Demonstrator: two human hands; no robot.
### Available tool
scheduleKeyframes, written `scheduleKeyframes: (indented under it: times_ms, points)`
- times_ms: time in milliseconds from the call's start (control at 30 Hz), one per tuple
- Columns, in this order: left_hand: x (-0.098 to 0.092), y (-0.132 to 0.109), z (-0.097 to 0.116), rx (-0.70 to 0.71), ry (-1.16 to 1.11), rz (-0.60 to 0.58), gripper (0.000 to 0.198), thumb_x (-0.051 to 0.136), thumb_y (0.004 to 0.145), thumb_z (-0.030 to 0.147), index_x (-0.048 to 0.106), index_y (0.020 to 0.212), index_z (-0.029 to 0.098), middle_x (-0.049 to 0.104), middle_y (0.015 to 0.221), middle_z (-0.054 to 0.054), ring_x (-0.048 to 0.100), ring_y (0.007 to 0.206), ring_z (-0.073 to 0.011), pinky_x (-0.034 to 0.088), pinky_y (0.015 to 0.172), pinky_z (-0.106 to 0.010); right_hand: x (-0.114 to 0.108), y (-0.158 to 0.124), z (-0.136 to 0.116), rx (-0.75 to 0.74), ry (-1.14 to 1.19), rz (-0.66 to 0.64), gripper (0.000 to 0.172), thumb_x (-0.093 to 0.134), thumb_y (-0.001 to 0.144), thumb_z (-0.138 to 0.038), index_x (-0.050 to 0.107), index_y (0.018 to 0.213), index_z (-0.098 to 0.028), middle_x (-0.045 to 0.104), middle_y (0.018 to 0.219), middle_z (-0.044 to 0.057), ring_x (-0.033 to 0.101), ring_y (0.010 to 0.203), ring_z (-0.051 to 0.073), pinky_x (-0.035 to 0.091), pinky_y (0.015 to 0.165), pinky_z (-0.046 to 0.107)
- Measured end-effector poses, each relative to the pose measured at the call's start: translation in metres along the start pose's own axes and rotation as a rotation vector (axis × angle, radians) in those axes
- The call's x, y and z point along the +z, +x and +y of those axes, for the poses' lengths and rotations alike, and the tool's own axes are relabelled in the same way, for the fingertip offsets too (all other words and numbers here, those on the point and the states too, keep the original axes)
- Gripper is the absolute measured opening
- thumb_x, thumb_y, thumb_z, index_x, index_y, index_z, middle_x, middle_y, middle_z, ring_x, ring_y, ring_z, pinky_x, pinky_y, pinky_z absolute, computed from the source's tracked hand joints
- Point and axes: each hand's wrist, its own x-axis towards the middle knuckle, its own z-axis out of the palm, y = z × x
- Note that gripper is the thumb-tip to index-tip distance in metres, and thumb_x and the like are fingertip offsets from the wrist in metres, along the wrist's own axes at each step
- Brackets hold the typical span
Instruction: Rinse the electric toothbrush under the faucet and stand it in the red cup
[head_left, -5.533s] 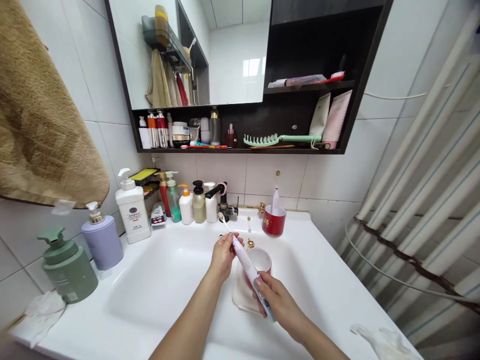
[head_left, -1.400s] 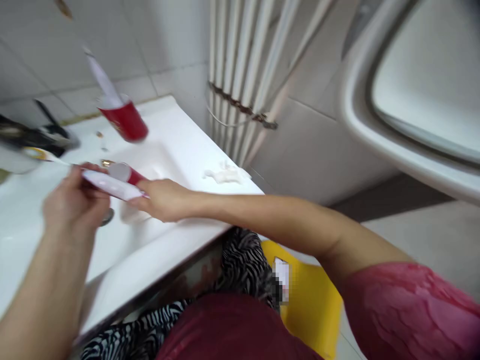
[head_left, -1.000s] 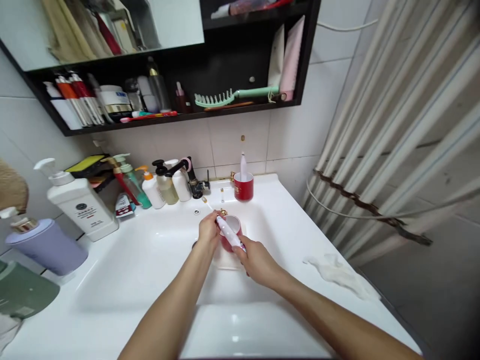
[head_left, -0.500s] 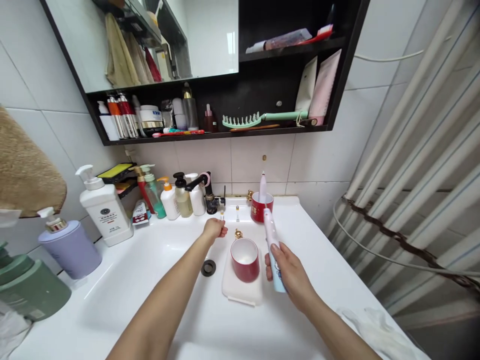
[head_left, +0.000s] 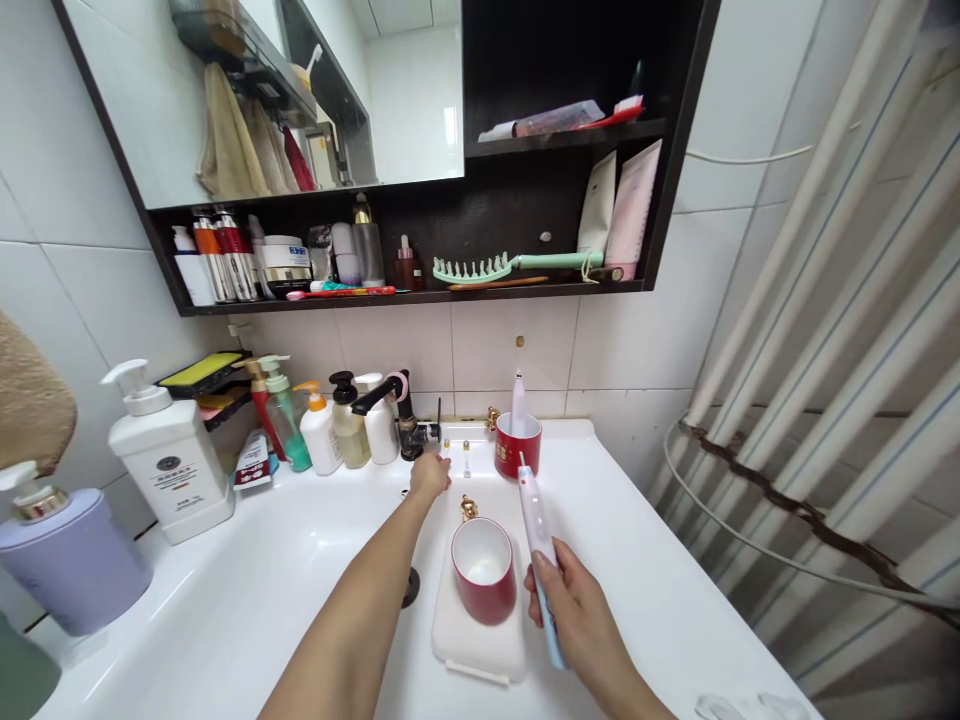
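My right hand (head_left: 577, 600) is wrapped around an electric toothbrush handle (head_left: 536, 520), pink at the top and light blue below. Its bare shaft points up, with no brush head on it. My left hand (head_left: 430, 476) reaches to the sink's back ledge, its fingers closed at a small brush head (head_left: 447, 445) whose end shows above the fingertips. Just right of it is another brush head (head_left: 466, 460). A red cup (head_left: 484, 590) with a white inside stands on a pale case (head_left: 478, 655) between my arms. Behind, a second red cup (head_left: 508, 455) holds a pink toothbrush (head_left: 519, 400).
A black faucet (head_left: 409, 430) rises left of my left hand. Several pump bottles (head_left: 349, 430) line the sink's left back edge. A dark cabinet shelf (head_left: 420, 297) with a mirror (head_left: 300, 100) hangs above. White pipes (head_left: 847, 350) run down the right side.
The view has tilted up and shifted slightly, so the sink items sit lower. My right hand still grips the handle; my left hand stays at the brush heads.
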Motion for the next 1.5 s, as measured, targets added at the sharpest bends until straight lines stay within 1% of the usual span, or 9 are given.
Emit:
scheduleKeyframes:
  times_ms: [233,367,533,700,800,967,1133,1267,1500]
  points:
    - [-0.007,-0.010,0.008,0.121,0.218,0.099,0.020,0.042,0.066,0.035,0.050,0.075,0.019,0.059,0.074,-0.006,0.053,0.074,-0.0167,0.035,0.063,-0.026,0.001,-0.002,-0.003,-0.026,0.017,0.006,0.025,0.036,0.071,-0.039,0.043,0.078,-0.016,0.046,0.059,-0.002,0.042,0.043,0.007,0.036,0.045,0.021]
    - [0.000,-0.015,0.024,0.222,0.280,0.070,0.019,0.048,0.062,0.033,0.050,0.073,0.018,0.058,0.078,-0.009,0.051,0.079,-0.0197,0.035,0.066,-0.028,0.003,-0.005,-0.004,-0.043,0.047,-0.003,0.027,0.036,0.071,-0.039,0.043,0.081,-0.015,0.047,0.060,-0.001,0.042,0.043,0.007,0.036,0.045,0.021]
    - [0.017,-0.012,0.035,0.177,0.041,0.047,0.012,0.057,0.051,0.011,0.048,0.057,0.016,0.056,0.074,-0.012,0.048,0.086,-0.0240,0.031,0.074,-0.032,0.005,-0.004,-0.004,-0.038,0.084,-0.017,0.029,0.036,0.070,-0.042,0.040,0.084,-0.017,0.045,0.058,-0.002,0.042,0.045,0.007,0.037,0.044,0.020]
    - [0.019,-0.012,0.040,0.105,-0.095,0.022,0.026,0.050,0.049,-0.002,0.035,0.038,0.016,0.054,0.063,-0.012,0.047,0.088,-0.0248,0.032,0.074,-0.032,0.004,-0.004,-0.004,-0.051,0.081,-0.024,0.030,0.036,0.070,-0.043,0.040,0.083,-0.016,0.045,0.058,-0.002,0.041,0.044,0.008,0.036,0.044,0.021]
    - [0.008,-0.022,0.041,0.044,-0.213,-0.033,0.028,0.052,0.050,0.000,0.034,0.036,0.016,0.051,0.052,-0.008,0.051,0.080,-0.0228,0.036,0.067,-0.029,0.005,-0.007,-0.005,-0.048,0.086,-0.050,0.027,0.035,0.071,-0.041,0.040,0.081,-0.016,0.042,0.054,-0.003,0.041,0.044,0.008,0.035,0.044,0.021]
    - [-0.027,-0.065,0.035,-0.015,-0.485,-0.155,0.010,0.047,0.064,0.014,0.045,0.054,0.014,0.048,0.047,0.000,0.050,0.048,-0.0087,0.040,0.051,-0.021,0.010,-0.017,-0.006,0.017,0.099,-0.155,0.026,0.035,0.071,-0.041,0.040,0.076,-0.016,0.041,0.053,-0.005,0.040,0.039,0.006,0.032,0.041,0.020]
    - [-0.054,-0.109,0.017,-0.160,-1.093,-0.238,0.010,0.049,0.065,0.018,0.044,0.058,0.013,0.050,0.053,0.001,0.046,0.043,-0.0030,0.039,0.046,-0.015,0.022,-0.031,0.001,0.055,0.040,-0.359,0.027,0.036,0.070,-0.041,0.040,0.080,-0.016,0.043,0.055,-0.005,0.040,0.037,0.005,0.032,0.041,0.020]
    - [-0.060,-0.122,0.006,-0.238,-1.329,-0.239,0.014,0.052,0.064,0.020,0.042,0.057,0.013,0.047,0.047,0.003,0.047,0.042,-0.0040,0.038,0.044,-0.014,0.030,-0.040,0.003,0.088,-0.039,-0.444,0.028,0.035,0.070,-0.041,0.040,0.077,-0.015,0.043,0.054,-0.005,0.040,0.034,0.004,0.030,0.038,0.018]
    - [-0.054,-0.121,0.004,-0.216,-1.326,-0.271,0.017,0.053,0.063,0.019,0.039,0.055,0.014,0.046,0.044,0.003,0.044,0.039,-0.0036,0.037,0.042,-0.014,0.031,-0.039,0.001,0.109,-0.056,-0.416,0.030,0.034,0.070,-0.044,0.040,0.077,-0.016,0.044,0.054,-0.005,0.040,0.034,0.004,0.029,0.037,0.017]
